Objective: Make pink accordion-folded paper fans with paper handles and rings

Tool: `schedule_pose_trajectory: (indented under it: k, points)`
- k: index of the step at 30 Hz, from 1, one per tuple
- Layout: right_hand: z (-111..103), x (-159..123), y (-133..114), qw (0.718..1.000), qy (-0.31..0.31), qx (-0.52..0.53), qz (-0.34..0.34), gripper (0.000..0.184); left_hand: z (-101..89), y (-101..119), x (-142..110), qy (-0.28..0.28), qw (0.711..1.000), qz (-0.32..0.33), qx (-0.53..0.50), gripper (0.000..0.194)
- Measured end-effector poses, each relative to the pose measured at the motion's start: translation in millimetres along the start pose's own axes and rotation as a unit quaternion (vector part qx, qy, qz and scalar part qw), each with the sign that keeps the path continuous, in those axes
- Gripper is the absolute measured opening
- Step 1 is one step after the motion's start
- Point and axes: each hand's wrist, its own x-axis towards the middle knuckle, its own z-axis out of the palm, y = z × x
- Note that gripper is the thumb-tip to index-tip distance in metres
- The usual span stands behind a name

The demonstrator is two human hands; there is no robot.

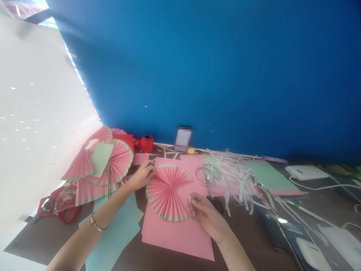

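Nearly round, pleated pink fan (166, 194), green-edged; left hand (143, 175), right hand (208, 215): can't tell grip.

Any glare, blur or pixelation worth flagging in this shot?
Head view: white panel at left looks washed out, with glare at the upper-left corner; head view: paper strips soft, though the pink fan has readable pleats; head view: bright highlight on the dark device, lower right; head view: upright item by the blue wall pixelated.
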Motion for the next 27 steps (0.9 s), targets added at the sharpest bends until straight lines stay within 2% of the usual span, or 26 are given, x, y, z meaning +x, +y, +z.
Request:
schedule_pose_trajectory:
  k: [5, 12, 15, 20, 23, 27]
  points:
    - [1, -1, -1, 1.0, -0.011, -0.009, -0.014, 0.021, -12.8, 27, 0, 0.039, 0.999, 0.009, -0.029, 0.013]
    - [2, -4, -20, 0.998, -0.025, -0.042, -0.035, 0.024, -32.8, 67, 10, 0.104, 0.982, -0.089, -0.129, 0.013]
    - [5, -10, -33, 0.998, -0.018, -0.039, -0.054, 0.023, -34.6, 77, 14, 0.153, 0.966, -0.101, -0.183, 0.015]
    - [16, -14, -53, 0.993, -0.012, -0.055, -0.102, 0.021, -34.2, 96, 21, 0.202, 0.943, -0.098, -0.245, 0.011]
    - [28, -11, -65, 0.986, -0.019, -0.077, -0.143, 0.02, -33.3, 108, 26, 0.207, 0.95, -0.071, -0.223, 0.009]
    - [51, -1, -79, 0.966, -0.031, -0.075, -0.246, 0.019, -31.3, 119, 34, 0.192, 0.962, -0.007, -0.192, 0.008]
